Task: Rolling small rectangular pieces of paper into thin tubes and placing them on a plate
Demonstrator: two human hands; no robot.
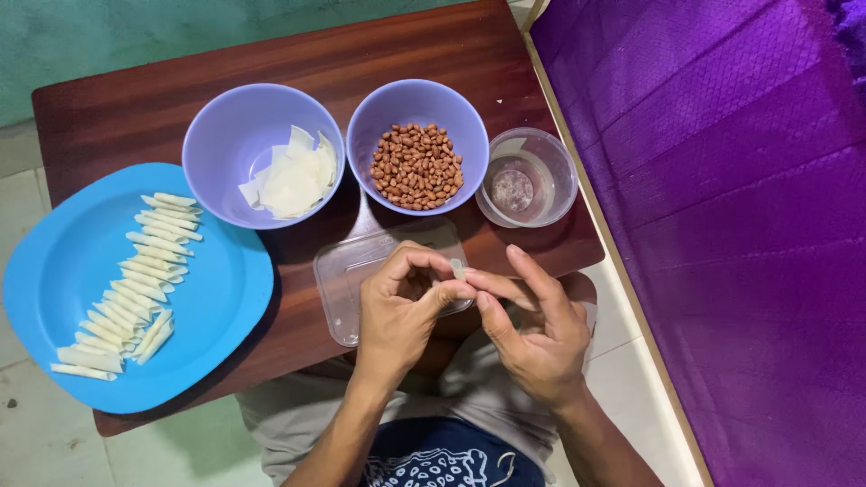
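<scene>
My left hand [401,307] and my right hand [532,329] meet over a clear plastic lid [347,280] at the table's near edge. Together their fingertips pinch a small pale rolled wrapper [458,269], held upright. Behind them stand a purple bowl of peanuts [417,167] and a purple bowl [225,135] holding thin white wrapper pieces [293,176]. On the left a blue plate [207,307] carries several finished white rolls [135,284] laid in a row.
A small clear container [528,176] with a little liquid sits right of the peanut bowl. The dark wooden table [298,54] is low, with pale floor tiles around it. A purple mattress [722,225] runs along the right side.
</scene>
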